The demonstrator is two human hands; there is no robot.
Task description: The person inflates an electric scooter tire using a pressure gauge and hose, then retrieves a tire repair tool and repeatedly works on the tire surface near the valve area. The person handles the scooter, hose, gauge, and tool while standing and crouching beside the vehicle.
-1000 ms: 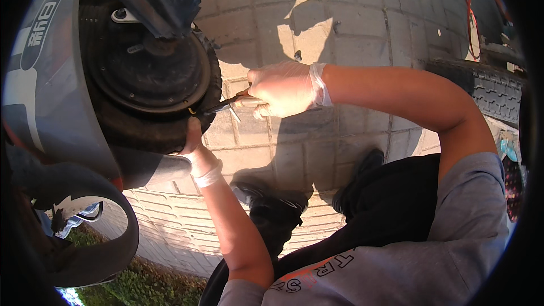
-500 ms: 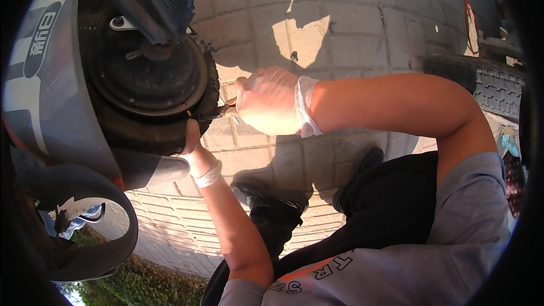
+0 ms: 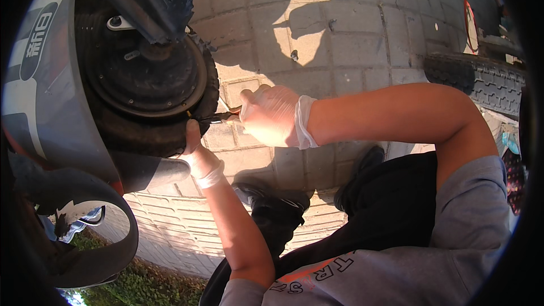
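Note:
A black tyre [image 3: 122, 127] on a scooter-like wheel stands at the left, with a round dark hub [image 3: 150, 73] in its middle. My left hand [image 3: 198, 156], in a thin clear glove, grips the tyre's near edge. Its thumb lies up against the tread, while the other fingers are mostly hidden. Just right of the tyre, my right hand [image 3: 269, 114], gloved likewise, is closed around a slim dark tool [image 3: 218, 118]. The tool's far end meets the tyre's edge beside my left thumb; its exact kind is hard to make out.
A grey body panel [image 3: 56, 79] and a curved dark fender [image 3: 122, 238] flank the wheel. Over the hub juts a black footrest-like part [image 3: 164, 0]. Another tyre [image 3: 481, 82] lies at the right, near an orange cable [image 3: 467, 11]. Paving blocks [image 3: 357, 51] cover the ground.
My right hand and forearm have shifted slightly downward in the picture, toward me, still with the tool at the tyre. My left hand has barely moved.

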